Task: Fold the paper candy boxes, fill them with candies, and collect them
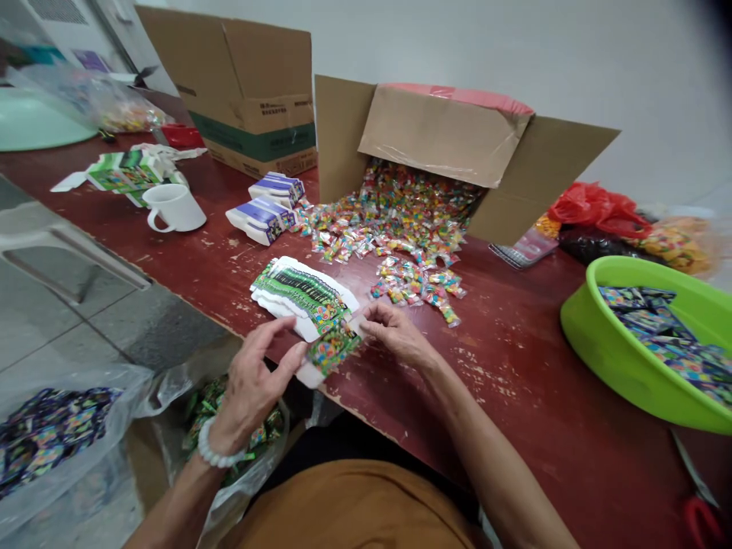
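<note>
One loosely spread left hand (252, 385), thumb at the left end of the green carton (333, 349), over the table's (417, 389) near edge, no clear grip: weak support could drop it. Right hand (397, 333) pinches the right end; squeezing too hard might crease it. Carton: white flap (310, 374) left, green candy print right, slightly blurred.

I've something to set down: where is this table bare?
Bare: between the right hand and green basin; also between the white mug and flat green cartons. Crowded: in front of the open cardboard box, where wrapped candies spread.
</note>
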A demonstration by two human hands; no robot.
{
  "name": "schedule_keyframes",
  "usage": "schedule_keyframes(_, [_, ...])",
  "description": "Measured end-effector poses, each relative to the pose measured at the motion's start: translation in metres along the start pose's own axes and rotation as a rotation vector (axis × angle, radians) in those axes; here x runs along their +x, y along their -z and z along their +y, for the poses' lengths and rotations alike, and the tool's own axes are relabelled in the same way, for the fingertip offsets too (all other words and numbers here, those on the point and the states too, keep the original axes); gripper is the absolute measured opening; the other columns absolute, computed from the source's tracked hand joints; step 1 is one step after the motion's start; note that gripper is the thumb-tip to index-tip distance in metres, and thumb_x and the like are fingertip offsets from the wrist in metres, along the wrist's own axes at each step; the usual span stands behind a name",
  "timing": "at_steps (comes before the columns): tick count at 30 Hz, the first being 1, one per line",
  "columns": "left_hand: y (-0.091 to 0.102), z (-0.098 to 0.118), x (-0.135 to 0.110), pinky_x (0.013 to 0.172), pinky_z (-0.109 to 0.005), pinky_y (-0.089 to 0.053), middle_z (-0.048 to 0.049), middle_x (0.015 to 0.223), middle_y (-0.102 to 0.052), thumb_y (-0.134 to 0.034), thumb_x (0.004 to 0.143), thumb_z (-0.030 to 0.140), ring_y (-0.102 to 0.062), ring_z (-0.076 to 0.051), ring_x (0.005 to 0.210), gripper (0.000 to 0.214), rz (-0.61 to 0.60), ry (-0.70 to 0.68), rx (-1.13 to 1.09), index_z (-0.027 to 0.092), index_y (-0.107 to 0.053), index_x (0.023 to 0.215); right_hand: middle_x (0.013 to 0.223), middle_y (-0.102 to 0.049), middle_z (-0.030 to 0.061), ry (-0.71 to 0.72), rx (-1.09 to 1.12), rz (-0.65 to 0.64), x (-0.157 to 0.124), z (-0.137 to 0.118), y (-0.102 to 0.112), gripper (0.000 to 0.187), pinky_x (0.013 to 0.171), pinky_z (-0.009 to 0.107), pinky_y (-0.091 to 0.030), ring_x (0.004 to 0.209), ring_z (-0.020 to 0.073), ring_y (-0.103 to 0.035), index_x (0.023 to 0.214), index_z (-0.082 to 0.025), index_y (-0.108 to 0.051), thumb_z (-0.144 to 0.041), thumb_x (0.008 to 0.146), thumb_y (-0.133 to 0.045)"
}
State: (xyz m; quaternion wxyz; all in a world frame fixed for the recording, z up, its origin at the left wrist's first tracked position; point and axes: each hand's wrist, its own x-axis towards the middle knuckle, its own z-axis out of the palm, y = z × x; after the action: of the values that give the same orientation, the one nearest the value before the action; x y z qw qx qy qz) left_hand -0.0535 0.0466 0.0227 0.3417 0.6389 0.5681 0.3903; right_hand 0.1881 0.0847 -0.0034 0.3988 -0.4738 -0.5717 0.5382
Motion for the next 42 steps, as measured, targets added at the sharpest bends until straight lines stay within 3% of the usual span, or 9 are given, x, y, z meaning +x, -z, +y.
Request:
schedule_keyframes(5, [-0.021, 0.016, -0.008, 0.08, -0.036, -0.052, -0.0153, 0.113, -0.07, -0.063, 0.081, 0.056, -0.069, -0.029, 0.097, 0.057, -0.794, 0.386, -0.66, 0.016, -0.061, 0.122, 0.079, -0.059, -0.0013, 0.053, 0.181, -0.247, -0.029, -0.026, 0.008, 0.025, 0.069, 0.025, -0.043, 0.071, 0.0111, -0.053, 0.087, -0.018, -0.059, -0.041, 0.084, -0.067])
schedule_keyframes(7, [-0.034, 0.018, -0.015, 0.07, -0.034, -0.052, -0.0148, 0.1, -0.073, -0.07, 0.074, 0.058, -0.072, -0.027, 0.081, 0.064, -0.989, 0.456, -0.815, 0.015, -0.061, 0.119, 0.082, -0.06, -0.0005, 0.072, 0.203, -0.285, -0.035, -0.03, 0.008, 0.025, 0.072, 0.026, -0.045, 0.073, 0.012, -0.055, 0.089, -0.018, -0.06, -0.042, 0.086, -0.066])
schedule_keyframes(9, [-0.044, 0.02, -0.021, 0.068, -0.033, -0.052, -0.0119, 0.089, -0.072, -0.075, 0.068, 0.058, -0.072, -0.026, 0.074, 0.066, -1.045, 0.48, -0.92, 0.015, -0.062, 0.116, 0.082, -0.06, -0.0008, 0.085, 0.21, -0.294, -0.039, -0.032, 0.007, 0.026, 0.071, 0.026, -0.046, 0.073, 0.0119, -0.056, 0.09, -0.019, -0.06, -0.044, 0.087, -0.065])
schedule_keyframes(21, [-0.051, 0.036, -0.024, 0.066, -0.033, -0.056, -0.0096, 0.08, -0.072, -0.084, 0.063, 0.051, -0.072, -0.024, 0.069, 0.052, -0.847, 0.471, -0.943, 0.014, -0.066, 0.096, 0.094, -0.065, 0.0022, 0.053, 0.326, -0.166, -0.063, -0.03, -0.006, 0.053, 0.064, 0.026, -0.052, 0.077, 0.0145, -0.063, 0.126, -0.026, -0.05, -0.037, 0.08, -0.073])
schedule_keyframes(27, [-0.06, 0.037, -0.024, 0.056, -0.03, -0.056, -0.0057, 0.072, -0.07, -0.081, 0.068, 0.05, -0.069, -0.021, 0.057, 0.047, -0.725, 0.456, -0.838, 0.014, -0.063, 0.093, 0.107, -0.066, 0.0041, 0.047, 0.321, -0.094, -0.073, -0.031, -0.009, 0.052, 0.064, 0.025, -0.054, 0.074, 0.0127, -0.066, 0.123, -0.025, -0.051, -0.035, 0.078, -0.076])
schedule_keyframes(30, [-0.067, 0.041, -0.023, 0.056, -0.027, -0.054, -0.0042, 0.071, -0.069, -0.076, 0.076, 0.044, -0.065, -0.016, 0.057, 0.036, -0.606, 0.424, -0.716, 0.013, -0.063, 0.09, 0.091, -0.068, 0.0008, -0.047, 0.408, -0.1, -0.072, -0.028, -0.013, 0.039, 0.045, 0.023, -0.049, 0.047, 0.0088, -0.059, 0.115, -0.023, -0.055, -0.038, 0.082, -0.07])
schedule_keyframes(33, [-0.072, 0.044, -0.021, 0.061, -0.023, -0.052, -0.0047, 0.075, -0.069, -0.074, 0.078, 0.042, -0.064, -0.015, 0.066, 0.032, -0.548, 0.362, -0.585, 0.012, -0.064, 0.087, 0.08, -0.068, 0.0008, -0.042, 0.38, 0.066, -0.066, -0.019, -0.014, 0.033, 0.048, 0.024, -0.05, 0.051, 0.0108, -0.06, 0.103, -0.018, -0.061, -0.037, 0.078, -0.072])
schedule_keyframes(37, [-0.076, 0.044, -0.018, 0.076, -0.026, -0.054, -0.0046, 0.102, -0.07, -0.075, 0.077, 0.035, -0.066, -0.017, 0.089, 0.043, -0.405, 0.261, -0.579, 0.019, -0.058, 0.112, 0.086, -0.07, 0.0017, 0.005, 0.306, 0.301, -0.062, -0.009, -0.004, 0.042, 0.071, 0.029, -0.054, 0.077, 0.0157, -0.066, 0.107, -0.02, -0.057, -0.029, 0.071, -0.077])
schedule_keyframes(42, [-0.081, 0.045, -0.023, 0.077, -0.031, -0.057, -0.0062, 0.111, -0.07, -0.077, 0.074, 0.031, -0.07, -0.019, 0.089, 0.066, -0.228, 0.192, -0.636, 0.026, -0.043, 0.129, 0.085, -0.069, -0.0001, 0.037, 0.302, 0.362, -0.066, -0.008, -0.003, 0.037, 0.071, 0.028, -0.052, 0.077, 0.0158, -0.065, 0.101, -0.023, -0.057, -0.031, 0.071, -0.078])
